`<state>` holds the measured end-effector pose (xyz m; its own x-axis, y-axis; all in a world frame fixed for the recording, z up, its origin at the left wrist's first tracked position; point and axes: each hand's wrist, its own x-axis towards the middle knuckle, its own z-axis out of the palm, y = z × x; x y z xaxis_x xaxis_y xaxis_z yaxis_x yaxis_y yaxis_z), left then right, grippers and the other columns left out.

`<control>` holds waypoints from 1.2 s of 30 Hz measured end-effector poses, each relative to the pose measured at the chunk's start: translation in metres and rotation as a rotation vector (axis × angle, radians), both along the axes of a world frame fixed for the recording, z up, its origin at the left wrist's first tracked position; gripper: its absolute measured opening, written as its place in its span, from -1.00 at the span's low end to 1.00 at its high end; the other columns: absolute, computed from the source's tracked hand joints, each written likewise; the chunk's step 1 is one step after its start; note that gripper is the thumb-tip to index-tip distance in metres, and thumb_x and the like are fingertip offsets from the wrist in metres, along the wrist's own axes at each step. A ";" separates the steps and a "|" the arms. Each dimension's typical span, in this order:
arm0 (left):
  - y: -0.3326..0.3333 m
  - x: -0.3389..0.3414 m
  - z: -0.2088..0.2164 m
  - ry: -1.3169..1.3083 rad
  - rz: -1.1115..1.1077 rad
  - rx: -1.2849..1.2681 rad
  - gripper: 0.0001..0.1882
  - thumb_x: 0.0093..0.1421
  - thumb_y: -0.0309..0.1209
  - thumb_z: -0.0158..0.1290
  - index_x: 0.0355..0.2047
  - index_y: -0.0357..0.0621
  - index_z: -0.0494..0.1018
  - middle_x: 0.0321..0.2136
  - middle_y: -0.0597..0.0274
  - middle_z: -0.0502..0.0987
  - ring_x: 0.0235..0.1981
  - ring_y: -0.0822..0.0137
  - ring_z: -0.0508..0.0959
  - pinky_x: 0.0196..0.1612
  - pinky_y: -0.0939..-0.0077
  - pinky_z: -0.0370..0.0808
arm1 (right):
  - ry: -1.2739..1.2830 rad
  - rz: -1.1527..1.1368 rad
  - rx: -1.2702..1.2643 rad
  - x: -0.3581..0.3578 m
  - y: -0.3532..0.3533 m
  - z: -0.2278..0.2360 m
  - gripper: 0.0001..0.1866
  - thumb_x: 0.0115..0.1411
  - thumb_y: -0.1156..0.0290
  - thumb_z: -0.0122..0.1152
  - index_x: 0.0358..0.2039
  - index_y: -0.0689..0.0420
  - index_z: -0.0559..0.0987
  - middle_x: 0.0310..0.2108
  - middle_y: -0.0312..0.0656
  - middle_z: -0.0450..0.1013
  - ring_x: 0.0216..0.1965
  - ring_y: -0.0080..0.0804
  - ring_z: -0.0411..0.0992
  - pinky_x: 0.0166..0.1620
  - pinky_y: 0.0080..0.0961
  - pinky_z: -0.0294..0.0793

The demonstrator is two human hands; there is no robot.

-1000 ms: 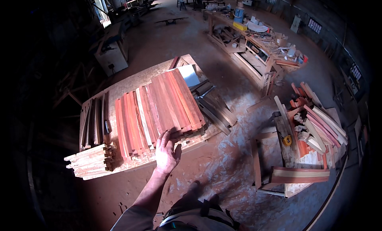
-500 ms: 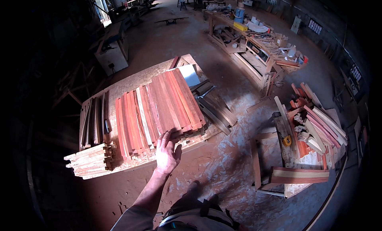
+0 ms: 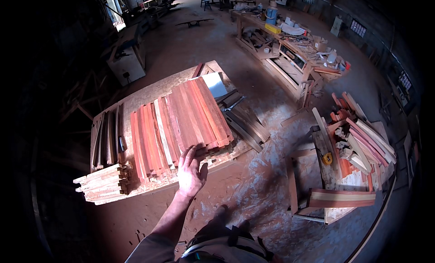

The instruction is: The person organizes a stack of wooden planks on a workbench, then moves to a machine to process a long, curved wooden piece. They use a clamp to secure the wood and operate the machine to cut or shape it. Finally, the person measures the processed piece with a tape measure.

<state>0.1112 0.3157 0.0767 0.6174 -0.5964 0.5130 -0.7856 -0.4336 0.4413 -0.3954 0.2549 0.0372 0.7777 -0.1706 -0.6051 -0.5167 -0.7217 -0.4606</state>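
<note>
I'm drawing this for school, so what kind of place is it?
It's probably a woodworking shop. You can see reddish wood strips laid side by side, a long, cluttered workbench, and a messy pile of wood pieces.

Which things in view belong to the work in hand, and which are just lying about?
Seemingly in use: mostly reddish wooden strips, left hand at their near ends; table beneath.

Seemingly lying about: yellow tape measure; blue bucket; jumbled wood at right.
</note>
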 end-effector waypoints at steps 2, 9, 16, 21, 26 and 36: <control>-0.002 -0.001 0.001 -0.006 0.021 0.014 -0.67 0.00 -0.51 0.21 -0.17 -0.26 0.53 0.16 -0.02 0.40 0.21 -0.07 0.34 0.24 0.07 0.30 | 0.001 -0.005 0.003 0.000 0.000 0.000 -0.52 0.12 0.32 0.17 0.06 0.23 0.47 0.17 0.19 0.30 0.21 0.09 0.26 0.06 -0.04 0.41; -0.005 0.005 -0.007 -0.042 -0.002 0.029 -0.63 -0.02 -0.52 0.21 -0.13 -0.18 0.52 0.12 0.09 0.44 0.21 -0.01 0.34 0.22 0.11 0.30 | 0.010 -0.011 0.014 -0.002 0.001 -0.001 -0.51 0.11 0.31 0.16 0.06 0.22 0.46 0.18 0.19 0.28 0.23 0.11 0.23 0.10 -0.02 0.36; -0.012 0.001 0.004 -0.074 0.020 0.102 -0.62 0.00 -0.48 0.20 -0.11 -0.16 0.51 0.11 0.13 0.42 0.19 0.01 0.35 0.20 0.13 0.31 | 0.019 -0.018 0.021 -0.003 0.001 -0.002 -0.50 0.10 0.30 0.16 0.06 0.22 0.46 0.18 0.19 0.27 0.25 0.13 0.20 0.14 0.01 0.32; -0.016 0.002 0.006 -0.062 0.003 0.096 -0.58 0.00 -0.47 0.20 -0.07 -0.16 0.50 0.11 0.13 0.42 0.19 0.02 0.35 0.20 0.11 0.30 | 0.019 -0.024 0.023 -0.004 0.002 -0.003 -0.49 0.10 0.29 0.16 0.07 0.22 0.45 0.19 0.20 0.26 0.26 0.14 0.18 0.17 0.03 0.28; -0.021 0.003 0.000 -0.096 -0.026 0.110 -0.54 -0.01 -0.45 0.18 -0.03 -0.18 0.50 0.13 0.07 0.40 0.21 0.01 0.33 0.27 0.06 0.24 | 0.023 -0.021 0.025 -0.005 0.002 -0.004 -0.48 0.09 0.29 0.16 0.07 0.22 0.45 0.19 0.20 0.25 0.27 0.15 0.16 0.19 0.04 0.25; -0.035 0.002 -0.003 -0.130 -0.039 0.159 -0.58 -0.05 -0.44 0.19 -0.11 -0.21 0.53 0.19 0.00 0.32 0.26 -0.05 0.26 0.32 -0.01 0.16 | 0.042 -0.024 0.032 -0.006 0.001 -0.005 -0.47 0.08 0.28 0.16 0.07 0.21 0.44 0.20 0.21 0.24 0.29 0.18 0.12 0.25 0.08 0.19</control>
